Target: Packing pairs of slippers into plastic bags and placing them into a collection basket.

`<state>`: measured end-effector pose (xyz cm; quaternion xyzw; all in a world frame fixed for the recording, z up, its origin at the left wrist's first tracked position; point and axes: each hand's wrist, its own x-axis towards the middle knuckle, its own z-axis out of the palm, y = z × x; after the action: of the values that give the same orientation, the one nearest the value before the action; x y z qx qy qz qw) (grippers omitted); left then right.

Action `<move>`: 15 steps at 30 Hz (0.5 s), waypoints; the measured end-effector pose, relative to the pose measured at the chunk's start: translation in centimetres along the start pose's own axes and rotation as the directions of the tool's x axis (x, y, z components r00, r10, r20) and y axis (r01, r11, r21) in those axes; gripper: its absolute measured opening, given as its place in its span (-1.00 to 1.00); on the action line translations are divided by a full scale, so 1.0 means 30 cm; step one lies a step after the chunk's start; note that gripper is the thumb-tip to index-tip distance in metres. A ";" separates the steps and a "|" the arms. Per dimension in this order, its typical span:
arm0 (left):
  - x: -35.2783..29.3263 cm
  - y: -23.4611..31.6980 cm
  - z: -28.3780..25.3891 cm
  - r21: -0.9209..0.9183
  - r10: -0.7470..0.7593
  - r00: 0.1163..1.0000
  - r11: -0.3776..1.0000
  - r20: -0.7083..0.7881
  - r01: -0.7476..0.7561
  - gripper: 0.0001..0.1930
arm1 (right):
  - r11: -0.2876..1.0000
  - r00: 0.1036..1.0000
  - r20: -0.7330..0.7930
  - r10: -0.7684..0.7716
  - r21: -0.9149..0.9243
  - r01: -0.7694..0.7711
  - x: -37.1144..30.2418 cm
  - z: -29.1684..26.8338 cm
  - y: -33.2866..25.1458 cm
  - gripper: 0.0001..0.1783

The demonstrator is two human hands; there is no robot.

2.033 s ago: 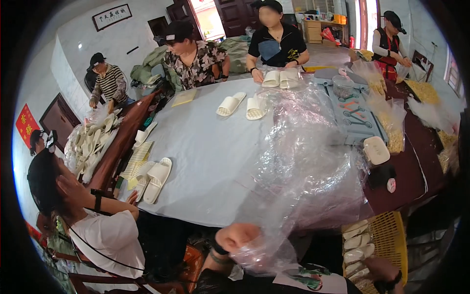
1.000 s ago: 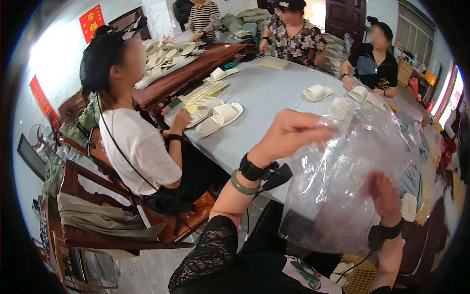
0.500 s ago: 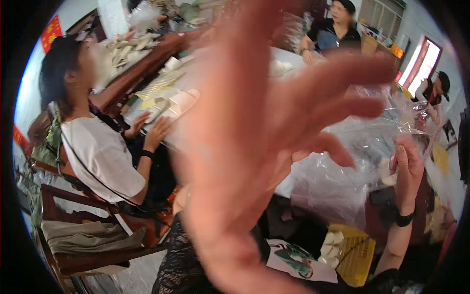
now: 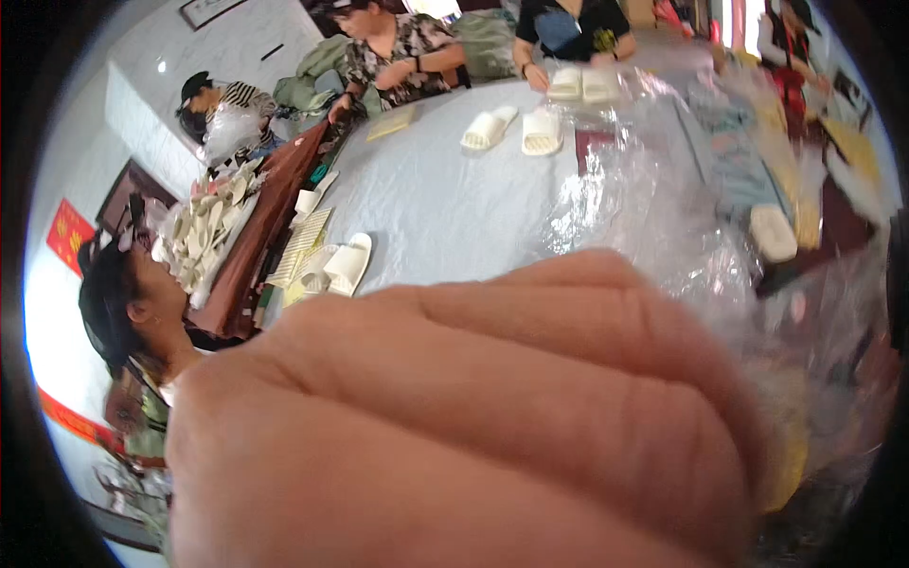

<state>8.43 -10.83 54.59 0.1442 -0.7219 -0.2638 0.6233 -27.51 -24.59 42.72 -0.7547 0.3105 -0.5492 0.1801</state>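
My left hand (image 4: 454,417) looms very close and covers the lower middle of the view. Its fingers are bent and pressed together, pointing right; the fingertips are hidden, so anything in them cannot be made out. Beyond its knuckles, at the left of the table, lies a cream slipper (image 4: 348,265). Crumpled clear plastic (image 4: 625,222) spreads over the table on the right, beside a single pale slipper (image 4: 774,234). A further slipper (image 4: 488,130) and its mate (image 4: 542,133) rest apart near the far side. My right hand is out of sight.
A person (image 4: 137,293) sits at the left of the grey-covered table (image 4: 426,208). Across it are a person in a patterned shirt (image 4: 402,57) and one in black (image 4: 573,33), whose hands are by more slippers (image 4: 582,85). Pale slipper parts (image 4: 213,222) are heaped at left.
The view has shifted to show more of the table's far side. My left hand, earlier spread and blurred, is now lower with fingers bent. My right hand, earlier at the clear plastic, has left view.
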 end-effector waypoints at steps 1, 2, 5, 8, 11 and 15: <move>-0.005 0.006 0.000 -0.020 -0.034 0.999 0.999 -0.002 0.034 0.00 | 0.999 0.999 0.024 0.033 -0.019 -0.033 -0.036 -0.012 -0.021 -0.69; 0.001 -0.016 0.021 -0.024 -0.029 1.000 0.999 -0.003 0.028 0.00 | 0.999 0.999 0.042 0.024 -0.039 -0.022 -0.038 -0.048 -0.011 -0.70; -0.020 -0.173 0.224 -0.054 -0.028 1.000 0.998 0.015 0.028 0.00 | 0.994 0.997 0.079 0.025 -0.106 -0.017 -0.045 -0.099 -0.047 -0.70; -0.047 -0.169 0.305 -0.029 0.024 0.999 0.999 0.036 -0.023 0.00 | 0.989 0.993 0.107 -0.042 -0.140 0.057 -0.022 -0.128 -0.066 -0.70; -0.018 -0.214 0.312 -0.027 0.075 0.997 0.997 0.036 -0.074 0.01 | 0.973 0.983 0.158 -0.095 -0.194 0.126 -0.007 -0.135 -0.098 -0.71; -0.003 -0.226 0.370 -0.014 0.152 0.988 0.988 -0.010 -0.153 0.01 | 0.935 0.947 0.273 -0.172 -0.257 0.244 0.050 -0.202 -0.142 -0.71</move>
<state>-3.20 -14.11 49.78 0.0852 -0.7261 -0.2199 0.6459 -31.75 -22.02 48.41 -0.8637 0.2800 -0.4165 0.0462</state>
